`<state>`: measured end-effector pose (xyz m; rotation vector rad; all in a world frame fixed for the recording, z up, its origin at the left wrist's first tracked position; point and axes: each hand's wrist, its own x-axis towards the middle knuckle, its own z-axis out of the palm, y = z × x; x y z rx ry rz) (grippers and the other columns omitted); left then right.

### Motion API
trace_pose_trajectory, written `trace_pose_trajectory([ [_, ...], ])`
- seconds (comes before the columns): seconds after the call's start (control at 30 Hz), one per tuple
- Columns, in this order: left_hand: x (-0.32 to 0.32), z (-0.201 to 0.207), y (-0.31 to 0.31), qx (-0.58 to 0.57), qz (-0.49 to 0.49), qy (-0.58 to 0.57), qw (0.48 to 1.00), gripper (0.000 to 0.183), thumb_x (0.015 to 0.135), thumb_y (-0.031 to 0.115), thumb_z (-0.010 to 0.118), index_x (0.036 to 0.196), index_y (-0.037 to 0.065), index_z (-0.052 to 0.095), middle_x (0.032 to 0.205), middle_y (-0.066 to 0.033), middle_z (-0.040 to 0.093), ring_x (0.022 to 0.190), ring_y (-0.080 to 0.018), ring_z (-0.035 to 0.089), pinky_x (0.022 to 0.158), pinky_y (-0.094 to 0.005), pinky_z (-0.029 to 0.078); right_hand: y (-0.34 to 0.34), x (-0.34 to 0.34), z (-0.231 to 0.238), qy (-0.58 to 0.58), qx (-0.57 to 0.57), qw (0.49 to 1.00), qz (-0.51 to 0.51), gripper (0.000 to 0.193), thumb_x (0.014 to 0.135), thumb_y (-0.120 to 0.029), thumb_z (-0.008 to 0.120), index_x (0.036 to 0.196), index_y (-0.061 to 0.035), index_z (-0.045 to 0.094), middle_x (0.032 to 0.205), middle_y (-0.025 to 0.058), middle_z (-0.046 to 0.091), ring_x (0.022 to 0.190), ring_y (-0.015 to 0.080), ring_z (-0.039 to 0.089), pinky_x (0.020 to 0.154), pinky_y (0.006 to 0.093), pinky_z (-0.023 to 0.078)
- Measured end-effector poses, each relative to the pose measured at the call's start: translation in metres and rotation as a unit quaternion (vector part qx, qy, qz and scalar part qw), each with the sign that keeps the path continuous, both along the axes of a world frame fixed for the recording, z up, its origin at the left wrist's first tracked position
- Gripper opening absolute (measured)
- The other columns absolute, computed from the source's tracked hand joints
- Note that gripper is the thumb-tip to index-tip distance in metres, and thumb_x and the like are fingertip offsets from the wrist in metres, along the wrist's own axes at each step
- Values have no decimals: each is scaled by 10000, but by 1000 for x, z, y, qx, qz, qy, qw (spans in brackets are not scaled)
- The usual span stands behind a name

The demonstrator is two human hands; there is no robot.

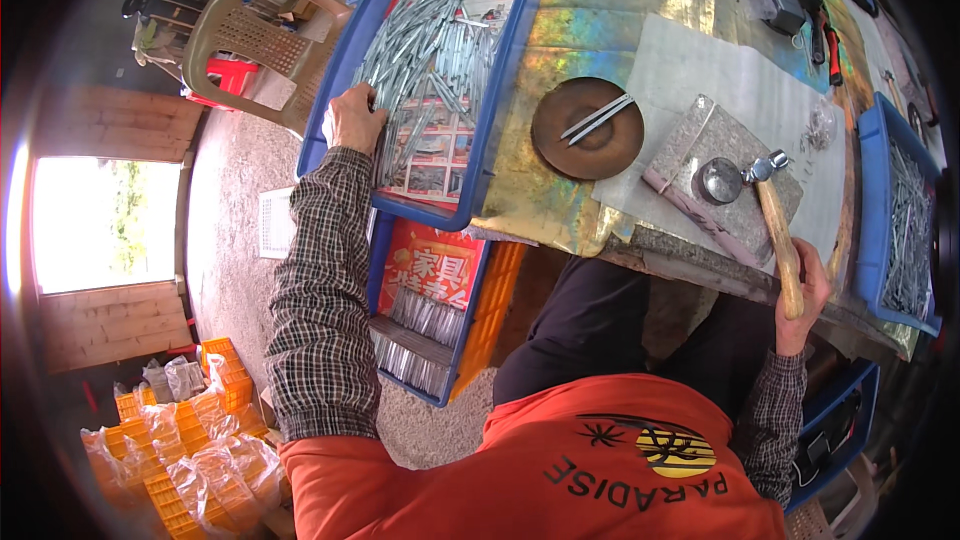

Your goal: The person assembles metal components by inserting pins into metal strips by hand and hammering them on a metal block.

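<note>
Looks like your right hand [808, 285] is wrapped round the hammer [773, 220] near the handle's end, probably keeping its head handy over the stone block [692, 140], while your half-curled left hand [353, 120] is by the metal strips [430, 50] in the blue tray [508, 90], can't tell if pinching any.

The left arm [320, 280] is stretched well forward, and the left hand [355, 122] is held back uppermost, its fingers bent and its fingertips partly hidden. The right arm [775, 410] is kept nearer the torso [520, 460]. The right hand [806, 292] is curled into a grip. Both forearms are covered to near the wrists; the thighs [585, 320] are spread.
</note>
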<state>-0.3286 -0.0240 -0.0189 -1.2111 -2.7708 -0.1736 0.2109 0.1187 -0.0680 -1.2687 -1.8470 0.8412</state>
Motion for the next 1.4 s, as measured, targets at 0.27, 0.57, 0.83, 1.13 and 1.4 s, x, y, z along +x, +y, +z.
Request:
trace_pose_trajectory([
  [0.27, -12, -5, -3, -29, -40, 1, 999, 249, 606, 133, 725, 809, 3, 663, 851, -205, 644, 796, -353, 630, 730, -401, 504, 3, 0, -6, -31, 69, 997, 8, 201, 908, -134, 553, 983, 44, 609, 774, 20, 576, 665, 72, 516, 575, 205, 415],
  [0.57, -9, -8, -10, 9, -61, -41, 997, 273, 608, 181, 714, 783, -21, 656, 697, -192, 626, 646, -298, 628, 628, -373, 490, 0, -4, -1, -37, 74, 997, 13, 161, 881, -68, 552, 986, 40, 609, 806, 40, 593, 704, 84, 536, 600, 220, 440],
  [0.83, 18, -5, -4, 5, -107, -111, 988, 229, 640, 181, 705, 721, -19, 626, 608, -135, 594, 562, -217, 591, 557, -329, 464, -3, -10, 6, -33, 69, 997, -1, 161, 894, -103, 553, 934, 44, 606, 775, 69, 595, 694, 108, 527, 627, 241, 425],
  [1.13, 20, -4, -8, 104, -64, -162, 979, 196, 631, 131, 677, 782, 5, 672, 668, -127, 641, 630, -217, 638, 615, -320, 500, 2, 0, -9, -25, 58, 998, -5, 159, 890, -106, 559, 929, 41, 606, 776, 66, 593, 686, 120, 533, 621, 249, 427],
  [1.4, -25, -21, -23, 142, -23, -182, 973, 217, 646, 133, 678, 821, 5, 685, 653, -119, 640, 602, -196, 626, 602, -303, 492, 1, -5, -3, -52, 105, 993, 1, 156, 891, -95, 557, 934, 47, 605, 788, 71, 597, 701, 123, 543, 636, 252, 439],
])
